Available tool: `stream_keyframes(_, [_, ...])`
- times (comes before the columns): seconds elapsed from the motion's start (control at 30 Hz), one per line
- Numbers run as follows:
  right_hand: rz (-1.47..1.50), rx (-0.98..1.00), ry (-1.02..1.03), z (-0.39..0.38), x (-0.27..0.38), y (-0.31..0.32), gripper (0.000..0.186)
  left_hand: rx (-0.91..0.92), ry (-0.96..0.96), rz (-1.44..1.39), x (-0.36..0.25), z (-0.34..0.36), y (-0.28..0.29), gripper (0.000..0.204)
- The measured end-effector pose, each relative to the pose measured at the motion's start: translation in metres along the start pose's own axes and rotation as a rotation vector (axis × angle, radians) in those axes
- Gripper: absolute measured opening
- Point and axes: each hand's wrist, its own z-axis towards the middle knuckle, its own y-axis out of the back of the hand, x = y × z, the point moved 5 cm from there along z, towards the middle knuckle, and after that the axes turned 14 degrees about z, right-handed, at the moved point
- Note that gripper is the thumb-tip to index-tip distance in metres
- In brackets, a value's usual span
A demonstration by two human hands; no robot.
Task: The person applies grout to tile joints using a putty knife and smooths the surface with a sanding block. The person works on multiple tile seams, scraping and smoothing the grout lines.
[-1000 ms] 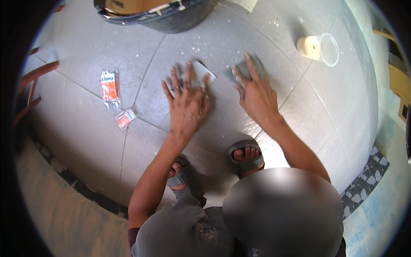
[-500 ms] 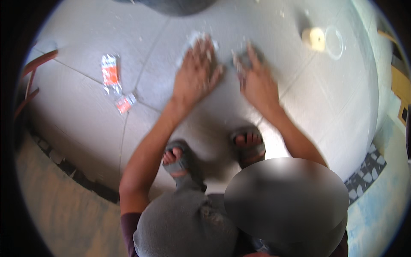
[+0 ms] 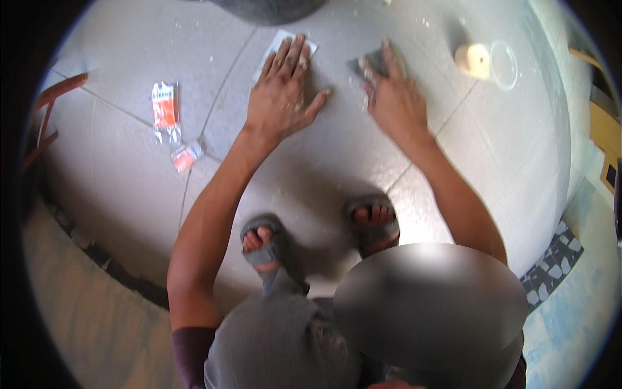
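My left hand [image 3: 280, 97] lies flat, its fingers stretched over a pale, thin square sheet [image 3: 313, 47] on the floor. The thumb is spread to the right. My right hand [image 3: 400, 102] rests a little to the right, fingers apart and extended over a dark grey flat piece [image 3: 354, 65] on the tiles. Whether that piece is paper, cloth or a pad, I cannot tell. Whitish smears show on the fingers of both hands.
On the left lie an orange-and-clear packet [image 3: 165, 111] and a smaller torn packet [image 3: 186, 156]. A cream round container [image 3: 473, 61] and a clear lid [image 3: 504, 65] are at the far right. A dark rounded object [image 3: 272, 9] stands at the top, red legs [image 3: 60, 91] at the left.
My left hand has slid a little away and to the left, showing more of the pale sheet. My right hand has shifted slightly away, and the hands are farther apart.
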Motion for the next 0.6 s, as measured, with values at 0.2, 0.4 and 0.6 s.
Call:
stream_keyframes(0.2, [-0.014, -0.01, 0.143, -0.035, -0.001, -0.029, 0.044, 0.1, -0.049, 0.074, 0.004, -0.012, 0.004, 0.085])
stream_keyframes(0.4, [0.013, 0.045, 0.073, -0.031, -0.004, -0.019, 0.046, 0.181, -0.098, 0.01, -0.014, -0.012, 0.0, 0.088])
stream_keyframes(0.6, [0.091, 0.106, -0.026, -0.031, -0.003, -0.016, 0.049, 0.08, -0.034, 0.037, 0.006, 0.001, -0.008, 0.086])
